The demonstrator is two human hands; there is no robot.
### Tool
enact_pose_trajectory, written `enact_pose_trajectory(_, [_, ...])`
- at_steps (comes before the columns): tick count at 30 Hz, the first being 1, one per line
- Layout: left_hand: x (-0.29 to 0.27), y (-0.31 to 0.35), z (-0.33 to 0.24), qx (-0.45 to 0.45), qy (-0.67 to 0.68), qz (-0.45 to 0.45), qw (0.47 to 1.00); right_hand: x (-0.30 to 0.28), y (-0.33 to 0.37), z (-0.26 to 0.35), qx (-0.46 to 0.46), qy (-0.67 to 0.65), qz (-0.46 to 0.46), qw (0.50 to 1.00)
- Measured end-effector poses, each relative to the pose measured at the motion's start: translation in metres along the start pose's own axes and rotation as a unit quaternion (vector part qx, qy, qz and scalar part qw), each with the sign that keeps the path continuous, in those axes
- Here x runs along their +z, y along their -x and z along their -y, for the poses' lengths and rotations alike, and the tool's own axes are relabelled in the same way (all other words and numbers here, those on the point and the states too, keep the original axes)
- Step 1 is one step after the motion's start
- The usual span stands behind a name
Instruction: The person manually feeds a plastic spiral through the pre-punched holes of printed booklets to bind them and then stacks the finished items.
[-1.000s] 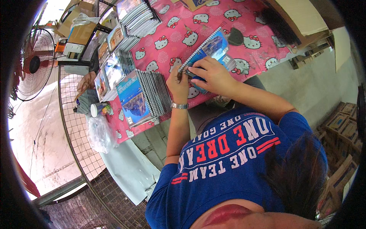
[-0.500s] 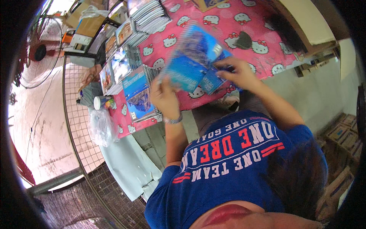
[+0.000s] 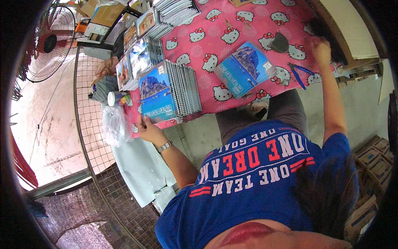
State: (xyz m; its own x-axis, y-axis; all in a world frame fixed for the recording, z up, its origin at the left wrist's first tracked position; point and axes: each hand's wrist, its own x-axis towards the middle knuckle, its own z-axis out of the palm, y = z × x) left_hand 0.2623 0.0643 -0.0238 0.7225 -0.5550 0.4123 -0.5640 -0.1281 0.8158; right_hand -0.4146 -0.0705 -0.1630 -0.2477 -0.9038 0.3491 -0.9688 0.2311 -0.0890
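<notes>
My left hand point(image 3: 151, 132) is at the lower corner of a blue-covered spiral notebook point(image 3: 156, 89), pinching its near edge. That notebook leans at the end of a row of similar spiral notebooks point(image 3: 185, 89). On the pink cloth in front of me, another notebook point(image 3: 244, 69) with a sea-and-rock cover lies flat and untouched. My right hand point(image 3: 320, 52) reaches to the table's right side, beside a dark bundle point(image 3: 325, 33). Its fingers are drawn together, and what they hold is hidden. Blue-handled pliers point(image 3: 299, 76) lie between that hand and the flat notebook.
A dark rounded object point(image 3: 280, 42) sits on the patterned tablecloth point(image 3: 195, 50). More notebook stacks point(image 3: 176, 12) stand at the back left. A white-lidded jar point(image 3: 112, 98) and a clear plastic bag point(image 3: 114, 124) are at the left edge. A fan point(image 3: 50, 43) stands beyond.
The notebook I held in both hands now lies on the cloth. My left hand has moved left to the row, and my right hand has gone to the far right. The pliers now show.
</notes>
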Motion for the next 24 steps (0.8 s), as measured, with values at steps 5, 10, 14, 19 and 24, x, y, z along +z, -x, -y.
enact_pose_trajectory(5, [0.005,0.004,0.004,0.028,-0.029,-0.017,0.999,0.019,-0.021,-0.024,0.021,0.174,0.028,0.984])
enact_pose_trajectory(10, [0.004,0.001,0.002,0.004,-0.011,0.010,1.000,0.034,-0.034,-0.040,-0.019,0.196,0.053,0.979])
enact_pose_trajectory(14, [0.009,0.007,-0.050,0.168,-0.061,-0.052,0.982,0.041,-0.037,-0.063,-0.064,-0.006,-0.133,0.989])
enact_pose_trajectory(19, [0.110,0.094,-0.158,0.416,0.073,0.275,0.864,0.004,-0.037,-0.003,-0.040,-0.166,-0.069,0.983])
enact_pose_trajectory(24, [0.276,0.127,-0.074,0.307,-0.040,0.434,0.846,-0.063,-0.016,0.099,-0.047,-0.317,-0.043,0.946])
